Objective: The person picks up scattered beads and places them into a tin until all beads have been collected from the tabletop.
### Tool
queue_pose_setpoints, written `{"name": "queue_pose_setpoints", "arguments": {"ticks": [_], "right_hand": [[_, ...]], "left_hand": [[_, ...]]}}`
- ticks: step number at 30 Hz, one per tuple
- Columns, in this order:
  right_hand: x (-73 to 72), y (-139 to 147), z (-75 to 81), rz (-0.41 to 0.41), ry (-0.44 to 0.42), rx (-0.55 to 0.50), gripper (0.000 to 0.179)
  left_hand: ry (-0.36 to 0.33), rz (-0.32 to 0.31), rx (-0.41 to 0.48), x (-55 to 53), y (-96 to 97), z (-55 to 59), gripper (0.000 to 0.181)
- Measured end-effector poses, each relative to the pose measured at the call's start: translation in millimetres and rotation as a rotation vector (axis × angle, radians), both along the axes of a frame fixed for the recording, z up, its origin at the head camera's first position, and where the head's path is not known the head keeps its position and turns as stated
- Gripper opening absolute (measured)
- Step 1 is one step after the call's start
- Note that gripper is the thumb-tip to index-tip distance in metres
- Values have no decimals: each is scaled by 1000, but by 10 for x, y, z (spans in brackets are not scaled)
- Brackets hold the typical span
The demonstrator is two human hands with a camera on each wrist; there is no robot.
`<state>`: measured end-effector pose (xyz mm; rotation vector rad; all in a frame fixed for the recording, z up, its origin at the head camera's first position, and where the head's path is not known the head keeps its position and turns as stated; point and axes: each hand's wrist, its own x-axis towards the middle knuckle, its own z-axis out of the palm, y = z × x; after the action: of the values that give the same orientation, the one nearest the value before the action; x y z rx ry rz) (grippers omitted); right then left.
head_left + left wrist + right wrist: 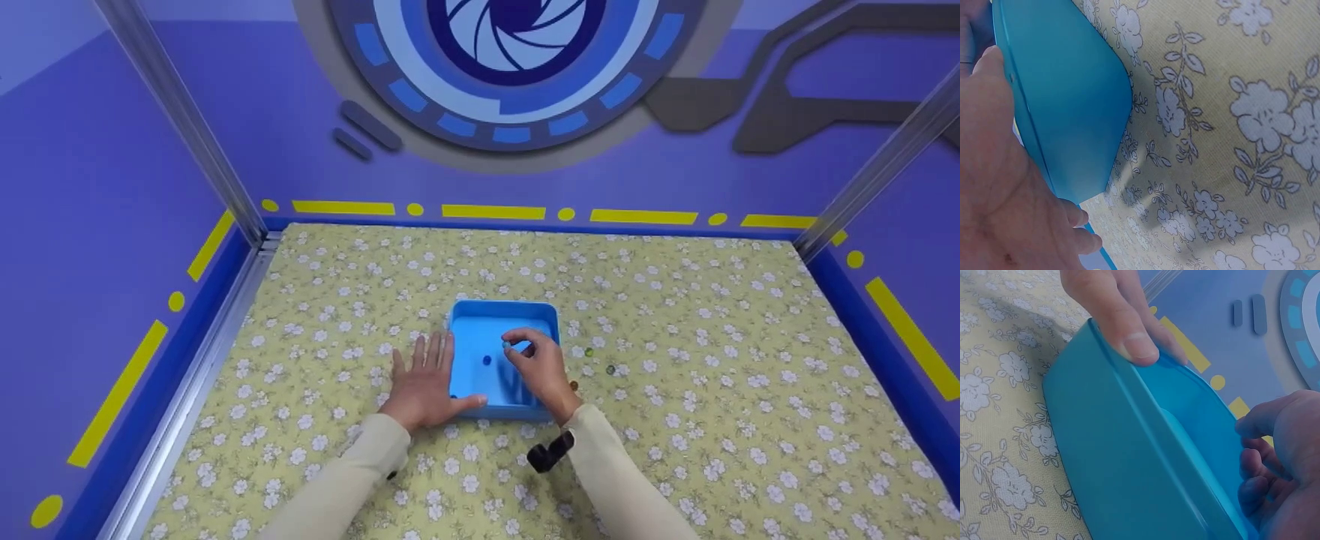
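A blue square plastic box (480, 328) sits on the cloth in front of me. My left hand (424, 391) lies along its left side with straight fingers, the thumb resting over the near rim. Above the box, my right hand (541, 371) pinches a small pale marble (507, 345) between thumb and index finger. A dark blue marble (487, 360) is on the box floor, and another bluish one (453, 396) shows by the near left corner. In the right wrist view, the left thumb (1140, 347) is on the rim; the pinched marble is hidden there.
To the right of the box lie a yellow-green marble (589, 352), a dark greenish marble (610, 370) and an amber marble (574, 385) beside the right wrist. A flowered yellow tablecloth (720, 405) covers the table. Purple panels (600, 176) wall it at the back and sides.
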<state>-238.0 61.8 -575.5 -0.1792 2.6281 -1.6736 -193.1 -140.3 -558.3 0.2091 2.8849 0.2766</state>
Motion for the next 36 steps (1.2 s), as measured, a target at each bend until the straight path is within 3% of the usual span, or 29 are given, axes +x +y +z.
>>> {"name": "queue_pose_setpoints", "arguments": {"ticks": [21,36], "right_hand": [[-11,14,8,4,-1,-13,18],[-42,95,150,3,46,-24,15]], "left_hand": [[7,-3,18,-1,-6,-18,119],[-13,-2,6,-11,4,-16,119]]}}
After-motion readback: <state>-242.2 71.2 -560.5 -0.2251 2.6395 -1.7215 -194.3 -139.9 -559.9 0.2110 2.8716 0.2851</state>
